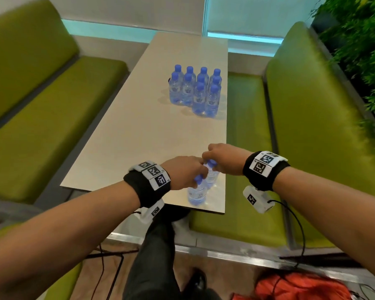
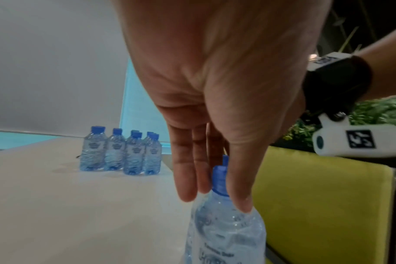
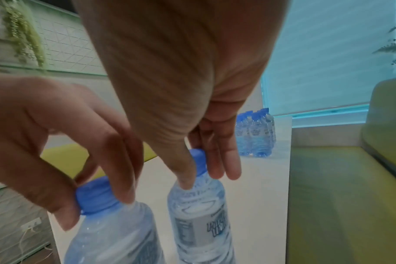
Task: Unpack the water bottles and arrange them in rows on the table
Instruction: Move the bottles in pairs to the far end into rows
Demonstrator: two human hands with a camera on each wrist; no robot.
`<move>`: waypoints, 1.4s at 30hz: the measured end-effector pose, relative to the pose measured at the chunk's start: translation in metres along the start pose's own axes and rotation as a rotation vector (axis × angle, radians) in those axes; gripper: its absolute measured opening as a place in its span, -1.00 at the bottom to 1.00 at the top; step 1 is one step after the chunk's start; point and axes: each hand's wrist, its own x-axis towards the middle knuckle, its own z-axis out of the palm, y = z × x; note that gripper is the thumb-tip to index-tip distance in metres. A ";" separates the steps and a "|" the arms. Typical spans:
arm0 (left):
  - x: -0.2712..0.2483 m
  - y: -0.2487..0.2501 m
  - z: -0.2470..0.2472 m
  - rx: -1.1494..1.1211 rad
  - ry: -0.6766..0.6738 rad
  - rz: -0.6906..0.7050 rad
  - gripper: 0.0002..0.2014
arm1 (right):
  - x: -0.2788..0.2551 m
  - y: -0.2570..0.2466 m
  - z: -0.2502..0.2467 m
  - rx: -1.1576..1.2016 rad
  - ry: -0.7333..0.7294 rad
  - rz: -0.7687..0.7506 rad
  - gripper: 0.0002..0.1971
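Note:
Two clear water bottles with blue caps stand upright, side by side, at the near right corner of the pale table [image 1: 139,137]. My left hand [image 1: 195,174] pinches the cap of the nearer bottle [image 1: 196,194]. In the left wrist view my fingers and thumb close round that cap [image 2: 219,180]. My right hand [image 1: 210,165] pinches the cap of the farther bottle [image 1: 211,179]; the right wrist view shows thumb and fingers on its cap [image 3: 198,160]. Several more bottles [image 1: 195,92] stand in tight rows at the far right of the table.
Green padded benches [image 1: 41,126] run along both sides of the table, the right one [image 1: 247,148] close beside the two held bottles. Plants [image 1: 359,50] fill the far right. An orange bag [image 1: 301,286] and cables lie on the floor by my legs.

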 end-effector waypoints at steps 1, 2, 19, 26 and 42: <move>-0.001 -0.005 0.000 -0.017 -0.003 -0.022 -0.74 | 0.001 0.000 0.001 0.009 0.011 0.008 -0.80; -0.001 -0.010 -0.002 -0.040 -0.002 -0.043 -0.72 | 0.003 0.002 0.001 0.017 0.015 0.011 -0.81; 0.073 -0.205 -0.097 -0.081 0.173 -0.330 -0.68 | 0.152 0.061 -0.094 0.095 0.167 0.041 -0.81; 0.154 -0.294 -0.137 -0.081 0.181 -0.342 -0.70 | 0.254 0.113 -0.133 0.064 0.171 0.087 -0.79; 0.215 -0.342 -0.140 -0.106 0.169 -0.425 -0.62 | 0.322 0.156 -0.130 -0.118 0.181 0.140 -0.73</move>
